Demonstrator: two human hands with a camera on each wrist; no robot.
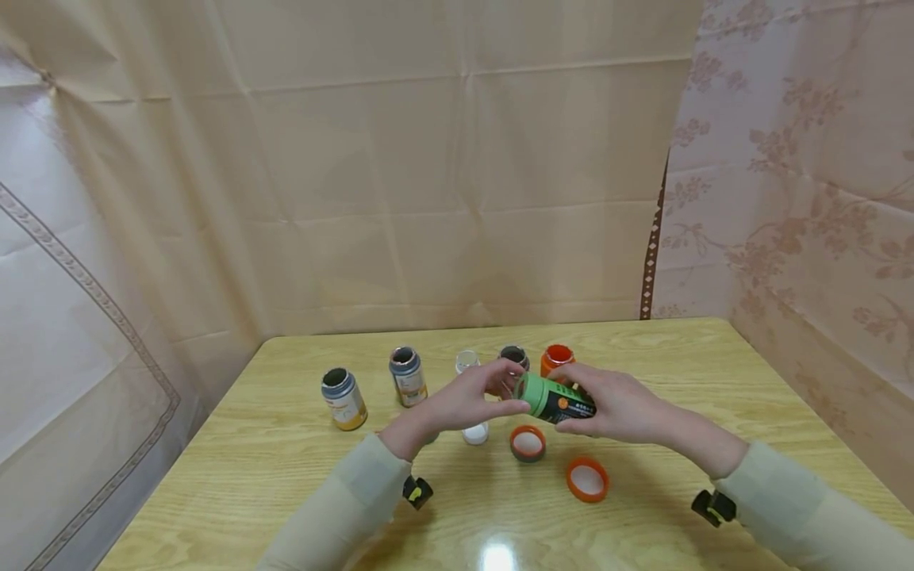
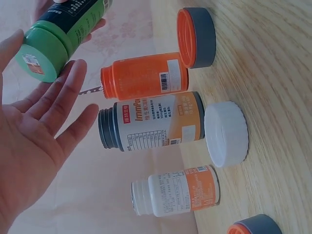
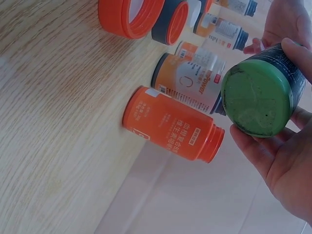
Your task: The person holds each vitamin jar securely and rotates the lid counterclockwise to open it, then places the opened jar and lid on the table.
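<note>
My right hand (image 1: 617,403) grips a green bottle with a black label (image 1: 567,403), tilted over on its side above the table. Its bottom faces the right wrist camera. The green lid (image 2: 44,53) is on the bottle and points toward my left hand (image 1: 467,396). With the thumb on one side and fingertips on the other, my left hand pinches this lid at its edge; the outer fingers spread away from it. Behind the hands stand an uncapped orange bottle (image 3: 173,124), an uncapped grey-necked bottle (image 2: 153,122) and a small white bottle (image 2: 175,191).
Two more uncapped grey-necked bottles (image 1: 344,399) stand at the left. In front of the bottles lie a white cap (image 1: 475,433), a grey cap with orange inside (image 1: 528,442) and an orange cap (image 1: 588,479). The wooden table (image 1: 664,507) ends at curtains behind.
</note>
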